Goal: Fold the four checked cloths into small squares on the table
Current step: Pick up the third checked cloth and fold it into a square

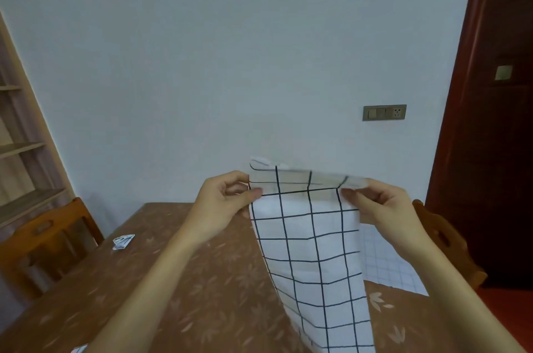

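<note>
A white cloth with a wide black check (311, 249) hangs in the air above the table (202, 280), its lower end running out of view at the bottom. My left hand (222, 199) pinches its top left corner and my right hand (380, 202) pinches the top right corner. The top edge between them is doubled over. Behind it, on the right side of the table, lies another white cloth with a fine check (389, 263), partly hidden by the held cloth and my right forearm.
The table has a brown leaf-patterned cover. A small crumpled white wrapper (123, 241) lies near its left edge. Wooden chairs stand at the left (49, 234) and right (444, 234). A wall is close behind, shelves at far left, a dark door at right.
</note>
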